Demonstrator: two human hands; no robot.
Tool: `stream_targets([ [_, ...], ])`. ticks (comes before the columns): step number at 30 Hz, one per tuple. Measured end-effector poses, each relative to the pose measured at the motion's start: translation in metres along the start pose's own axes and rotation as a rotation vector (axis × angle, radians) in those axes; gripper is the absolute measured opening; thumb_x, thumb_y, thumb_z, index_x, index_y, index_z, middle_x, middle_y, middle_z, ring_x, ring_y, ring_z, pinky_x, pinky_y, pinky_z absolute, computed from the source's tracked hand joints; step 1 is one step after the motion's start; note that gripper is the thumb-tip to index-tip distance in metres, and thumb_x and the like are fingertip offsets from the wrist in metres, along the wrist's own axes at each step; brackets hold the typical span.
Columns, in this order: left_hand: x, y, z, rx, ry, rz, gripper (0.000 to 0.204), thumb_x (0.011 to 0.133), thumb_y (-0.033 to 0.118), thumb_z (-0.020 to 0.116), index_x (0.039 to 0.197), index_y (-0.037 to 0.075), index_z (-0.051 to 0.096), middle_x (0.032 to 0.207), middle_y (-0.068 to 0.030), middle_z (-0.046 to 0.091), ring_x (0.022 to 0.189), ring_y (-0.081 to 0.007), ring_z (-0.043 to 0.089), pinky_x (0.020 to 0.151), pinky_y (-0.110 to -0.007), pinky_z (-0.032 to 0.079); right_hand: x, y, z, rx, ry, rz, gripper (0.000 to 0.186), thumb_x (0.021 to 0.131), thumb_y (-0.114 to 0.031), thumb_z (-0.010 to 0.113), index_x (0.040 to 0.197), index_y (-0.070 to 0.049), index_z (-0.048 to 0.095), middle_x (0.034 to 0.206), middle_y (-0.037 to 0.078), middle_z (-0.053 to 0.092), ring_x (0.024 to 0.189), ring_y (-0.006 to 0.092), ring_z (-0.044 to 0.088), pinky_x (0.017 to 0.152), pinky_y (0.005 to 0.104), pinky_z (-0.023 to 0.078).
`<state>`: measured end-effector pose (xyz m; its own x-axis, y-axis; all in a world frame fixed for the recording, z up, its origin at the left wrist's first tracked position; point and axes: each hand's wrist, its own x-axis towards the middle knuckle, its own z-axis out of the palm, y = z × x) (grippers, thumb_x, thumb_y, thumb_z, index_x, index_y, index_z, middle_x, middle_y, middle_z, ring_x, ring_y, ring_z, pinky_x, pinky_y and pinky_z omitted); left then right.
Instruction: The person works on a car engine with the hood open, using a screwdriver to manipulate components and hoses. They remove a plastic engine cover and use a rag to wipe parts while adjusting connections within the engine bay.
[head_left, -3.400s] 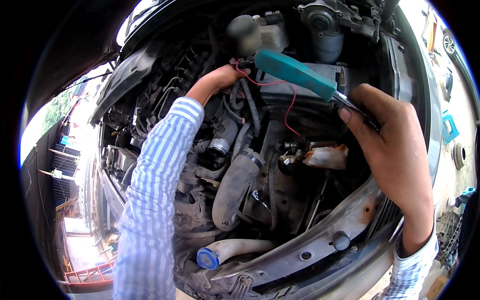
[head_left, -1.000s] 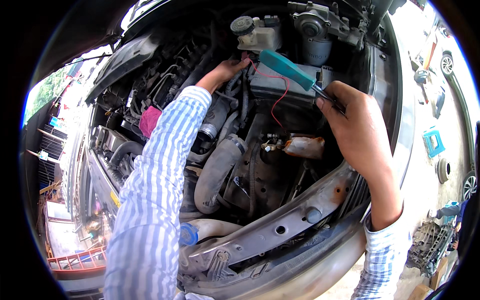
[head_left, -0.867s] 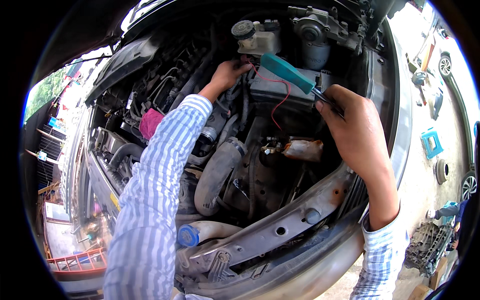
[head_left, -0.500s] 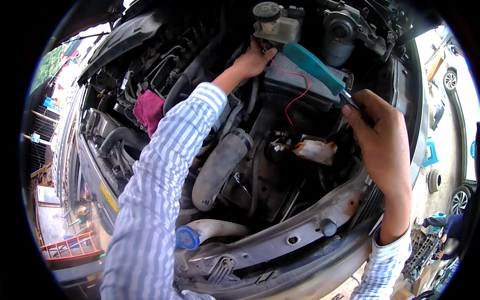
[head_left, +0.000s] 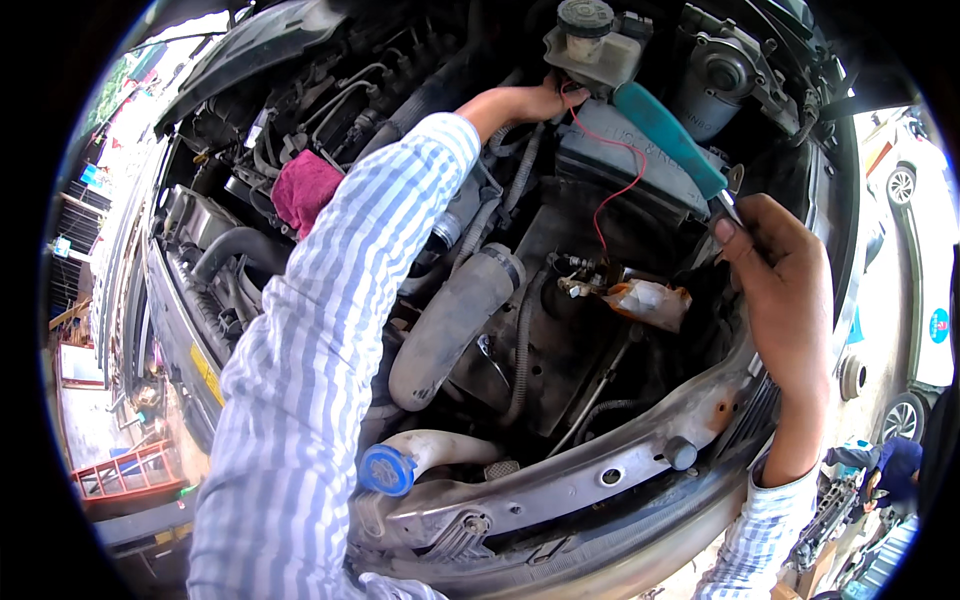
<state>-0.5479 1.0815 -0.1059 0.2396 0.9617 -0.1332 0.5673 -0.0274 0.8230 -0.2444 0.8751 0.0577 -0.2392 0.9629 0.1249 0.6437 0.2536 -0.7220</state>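
Observation:
My left hand (head_left: 535,102) reaches in beside the whitish fluid reservoir (head_left: 612,55) with the black cap. Its fingertips are bent together at a thin red wire (head_left: 618,190) and are partly hidden. From there the wire loops down to metal fittings (head_left: 575,278) beside a stained, pale wrapped piece (head_left: 650,303). My right hand (head_left: 785,290) pinches the metal shank of a screwdriver (head_left: 668,138) between thumb and fingers. The teal handle points away, its end close to the reservoir and my left hand; the tip is hidden by my fingers. Under the handle lies a grey box lid (head_left: 590,160).
Hoses and a thick grey duct (head_left: 450,335) fill the engine bay. A pink cloth (head_left: 305,190) rests at the left. In front are a blue cap (head_left: 388,470) and the metal crossmember (head_left: 560,480). A cylindrical filter (head_left: 715,100) stands far right; a person (head_left: 890,470) is outside.
The view has shifted, so the engine bay sits slightly differently in it. Both hands stay at about the same places, the screwdriver still held by its shank.

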Motion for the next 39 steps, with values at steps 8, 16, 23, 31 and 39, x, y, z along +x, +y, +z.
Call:
stream_targets([
  [8, -0.005, 0.008, -0.004, -0.127, -0.092, -0.134, 0.106, 0.096, 0.071, 0.048, 0.162, 0.002, 0.003, 0.169, -0.0185, 0.007, 0.157, -0.0281, 0.004, 0.124, -0.037, 0.013, 0.002, 0.0, 0.002, 0.025, -0.015, 0.03, 0.019, 0.097, -0.014, 0.066, 0.098, 0.004, 0.062, 0.067, 0.002, 0.045, 0.065, 0.0084, 0.037, 0.056, 0.0271, 0.032],
  [16, 0.0, -0.001, -0.001, -0.062, -0.036, 0.003, 0.099, 0.095, 0.065, 0.054, 0.157, -0.004, 0.02, 0.162, -0.0247, 0.026, 0.154, -0.0319, 0.018, 0.122, -0.037, 0.02, 0.003, 0.011, 0.001, -0.05, -0.004, -0.044, 0.02, 0.095, -0.014, 0.066, 0.094, 0.005, 0.06, 0.067, 0.011, 0.046, 0.063, 0.0162, 0.036, 0.058, 0.0316, 0.037],
  [23, 0.01, -0.034, -0.002, 0.213, 0.174, 0.038, 0.098, 0.094, 0.076, 0.039, 0.155, -0.001, 0.031, 0.15, -0.0203, 0.048, 0.142, -0.0316, 0.042, 0.117, -0.038, 0.027, 0.001, 0.016, 0.005, -0.134, 0.077, -0.221, 0.024, 0.098, -0.016, 0.066, 0.105, 0.007, 0.062, 0.075, 0.006, 0.053, 0.068, 0.0099, 0.045, 0.063, 0.0278, 0.041],
  [31, 0.007, -0.033, -0.021, 0.308, 0.159, 0.098, 0.072, 0.102, 0.058, 0.044, 0.149, 0.003, 0.045, 0.152, -0.0188, 0.047, 0.142, -0.0307, 0.042, 0.116, -0.037, 0.029, -0.012, 0.005, -0.03, -0.027, -0.168, -0.268, 0.015, 0.09, -0.011, 0.062, 0.092, 0.0, 0.072, 0.08, 0.022, 0.069, 0.081, 0.041, 0.067, 0.074, 0.0463, 0.054],
  [39, 0.002, -0.039, -0.041, 0.35, 0.07, 0.116, 0.065, 0.102, 0.05, 0.05, 0.145, 0.001, 0.048, 0.149, -0.0201, 0.05, 0.139, -0.031, 0.046, 0.113, -0.038, 0.034, -0.013, 0.019, -0.004, -0.075, 0.132, -0.38, 0.012, 0.09, -0.008, 0.065, 0.094, 0.003, 0.068, 0.075, 0.02, 0.063, 0.071, 0.0357, 0.059, 0.067, 0.042, 0.049],
])
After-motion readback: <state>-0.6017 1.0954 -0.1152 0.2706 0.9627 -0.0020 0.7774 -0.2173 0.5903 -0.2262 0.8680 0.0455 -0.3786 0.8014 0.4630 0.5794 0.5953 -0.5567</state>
